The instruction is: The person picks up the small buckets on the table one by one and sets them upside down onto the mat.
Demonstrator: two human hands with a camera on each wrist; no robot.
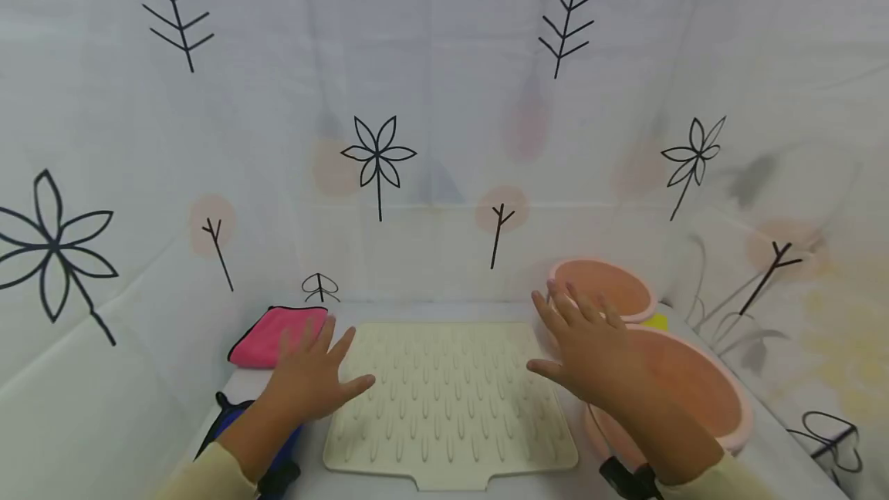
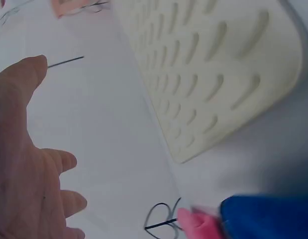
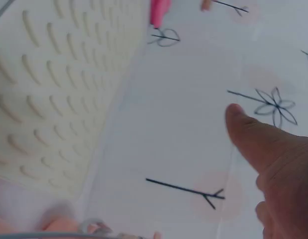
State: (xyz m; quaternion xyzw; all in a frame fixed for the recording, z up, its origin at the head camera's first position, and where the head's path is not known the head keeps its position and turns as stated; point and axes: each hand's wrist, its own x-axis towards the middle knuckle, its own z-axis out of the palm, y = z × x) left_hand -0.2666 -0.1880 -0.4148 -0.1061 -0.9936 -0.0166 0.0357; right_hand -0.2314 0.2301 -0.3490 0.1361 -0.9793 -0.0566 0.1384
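Note:
A cream board with raised ridges (image 1: pixel 450 400) lies flat on the white table, its tab toward the front edge. Over its left side, fingers spread, is the left hand (image 1: pixel 309 378), partly in front of a pink pouch (image 1: pixel 267 338); it holds nothing. The right hand (image 1: pixel 597 346) is spread near the board's right side, in front of two pink-rimmed round containers, and holds nothing. The left wrist view shows the left hand (image 2: pixel 32 164) apart from the board (image 2: pixel 213 64). In the right wrist view the right hand (image 3: pixel 283 164) is likewise apart from the board (image 3: pixel 59 89).
Behind the left forearm lies a blue item with black edging (image 1: pixel 229 417). The smaller round container (image 1: pixel 642 288) stands behind the larger one (image 1: pixel 729 400), with something yellow (image 1: pixel 656 322) between them. A white patterned cloth (image 1: pixel 430 99) hangs behind and beside the table.

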